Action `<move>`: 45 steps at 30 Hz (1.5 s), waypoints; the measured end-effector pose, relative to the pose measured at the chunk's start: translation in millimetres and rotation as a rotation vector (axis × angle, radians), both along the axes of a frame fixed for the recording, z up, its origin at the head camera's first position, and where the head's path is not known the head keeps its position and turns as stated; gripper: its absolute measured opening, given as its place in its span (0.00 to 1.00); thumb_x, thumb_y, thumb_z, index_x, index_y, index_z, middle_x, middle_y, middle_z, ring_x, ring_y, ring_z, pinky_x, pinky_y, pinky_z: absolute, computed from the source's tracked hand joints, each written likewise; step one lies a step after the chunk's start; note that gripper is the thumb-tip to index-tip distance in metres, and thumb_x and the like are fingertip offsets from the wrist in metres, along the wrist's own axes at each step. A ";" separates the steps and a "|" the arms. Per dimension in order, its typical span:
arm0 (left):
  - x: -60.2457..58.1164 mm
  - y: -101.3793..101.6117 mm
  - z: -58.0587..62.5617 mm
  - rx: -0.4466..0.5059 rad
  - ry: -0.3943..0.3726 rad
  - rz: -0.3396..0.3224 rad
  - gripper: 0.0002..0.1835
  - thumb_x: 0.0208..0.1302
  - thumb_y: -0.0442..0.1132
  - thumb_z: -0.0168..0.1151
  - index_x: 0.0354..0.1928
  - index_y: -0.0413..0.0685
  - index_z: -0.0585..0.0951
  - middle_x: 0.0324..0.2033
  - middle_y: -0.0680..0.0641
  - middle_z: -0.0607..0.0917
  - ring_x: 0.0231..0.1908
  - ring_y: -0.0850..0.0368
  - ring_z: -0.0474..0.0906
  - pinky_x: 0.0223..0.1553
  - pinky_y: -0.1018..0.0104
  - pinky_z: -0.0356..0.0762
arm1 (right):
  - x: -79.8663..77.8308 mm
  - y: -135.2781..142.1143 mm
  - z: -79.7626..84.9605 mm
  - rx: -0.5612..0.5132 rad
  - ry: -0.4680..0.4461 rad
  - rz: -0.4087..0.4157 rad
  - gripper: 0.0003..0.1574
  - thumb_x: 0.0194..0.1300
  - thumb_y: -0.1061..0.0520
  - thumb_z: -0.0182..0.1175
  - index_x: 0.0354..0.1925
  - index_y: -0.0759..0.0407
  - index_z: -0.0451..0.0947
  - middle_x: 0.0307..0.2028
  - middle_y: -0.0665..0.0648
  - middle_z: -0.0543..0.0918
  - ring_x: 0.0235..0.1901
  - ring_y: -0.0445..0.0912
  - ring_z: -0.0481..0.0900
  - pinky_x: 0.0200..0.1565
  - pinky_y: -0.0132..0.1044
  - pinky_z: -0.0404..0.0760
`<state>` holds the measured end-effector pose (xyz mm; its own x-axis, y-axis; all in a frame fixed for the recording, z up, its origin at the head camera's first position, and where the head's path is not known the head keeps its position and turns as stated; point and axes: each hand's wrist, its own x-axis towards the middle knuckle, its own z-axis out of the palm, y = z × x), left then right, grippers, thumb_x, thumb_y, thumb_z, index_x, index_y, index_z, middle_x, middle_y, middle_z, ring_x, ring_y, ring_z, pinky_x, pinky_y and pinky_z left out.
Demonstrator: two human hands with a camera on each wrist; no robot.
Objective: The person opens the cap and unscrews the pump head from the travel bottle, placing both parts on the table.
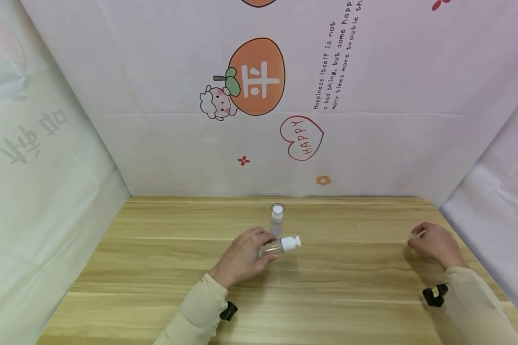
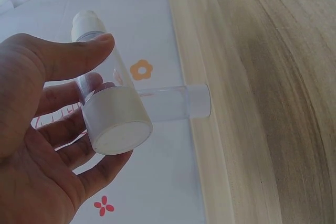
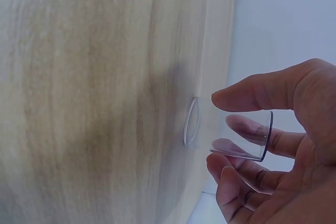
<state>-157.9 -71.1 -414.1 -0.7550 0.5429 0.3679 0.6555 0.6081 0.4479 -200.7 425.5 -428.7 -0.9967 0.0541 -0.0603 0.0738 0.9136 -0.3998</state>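
Observation:
My left hand [image 1: 243, 256] holds a clear pump bottle [image 1: 273, 247], its thumb and fingers curled round the body. The bottle is tilted over on its side in the head view, white pump head pointing right. In the left wrist view the white base of this bottle [image 2: 118, 121] faces the camera. Just behind it on the table stands a second clear bottle [image 1: 276, 221] with a white top under a clear cap. Far to the right, my right hand [image 1: 433, 244] grips a clear cylindrical cap [image 3: 236, 129] between thumb and fingers, the cap's far end close over the wood.
A wood-grain table [image 1: 349, 282] spans the front, meeting a printed white cloth [image 1: 177, 158] at the back. More cloth hangs along the left side [image 1: 69, 191] and right side [image 1: 492, 191]. Dark wrist cameras sit on both sleeves.

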 end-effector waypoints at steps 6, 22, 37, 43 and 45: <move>0.3 -0.1 1.1 0.004 0.003 -0.003 0.19 0.60 0.39 0.75 0.51 0.38 0.84 0.44 0.44 0.86 0.39 0.51 0.82 0.38 0.64 0.80 | -0.6 0.1 0.6 0.000 -0.009 0.001 0.23 0.60 0.56 0.61 0.47 0.74 0.76 0.40 0.74 0.81 0.37 0.63 0.79 0.31 0.49 0.75; 0.2 0.3 1.5 0.002 0.006 -0.009 0.19 0.61 0.39 0.75 0.51 0.38 0.84 0.44 0.44 0.86 0.40 0.51 0.83 0.39 0.64 0.81 | -2.9 2.2 -0.2 0.013 0.007 0.041 0.28 0.60 0.54 0.65 0.48 0.77 0.74 0.39 0.76 0.81 0.37 0.65 0.80 0.33 0.53 0.78; 0.2 0.4 0.7 -0.012 -0.001 0.002 0.20 0.61 0.39 0.75 0.52 0.37 0.84 0.45 0.44 0.86 0.40 0.51 0.83 0.40 0.64 0.81 | 4.3 5.5 2.8 0.040 0.061 0.048 0.39 0.62 0.47 0.69 0.53 0.79 0.71 0.46 0.83 0.77 0.43 0.73 0.77 0.39 0.61 0.77; 0.9 -0.1 0.3 -0.012 -0.005 -0.002 0.20 0.61 0.39 0.75 0.52 0.37 0.84 0.44 0.44 0.86 0.40 0.50 0.83 0.40 0.64 0.81 | 6.7 -1.1 9.2 0.043 0.082 0.037 0.41 0.63 0.46 0.69 0.56 0.80 0.70 0.49 0.84 0.75 0.45 0.74 0.75 0.40 0.63 0.76; 1.3 -0.2 0.0 -0.013 -0.007 -0.003 0.20 0.61 0.39 0.75 0.52 0.37 0.84 0.44 0.44 0.86 0.41 0.50 0.83 0.40 0.64 0.81 | 7.2 -4.8 11.4 0.053 0.087 0.034 0.41 0.64 0.46 0.68 0.56 0.79 0.70 0.50 0.85 0.75 0.45 0.75 0.75 0.41 0.64 0.76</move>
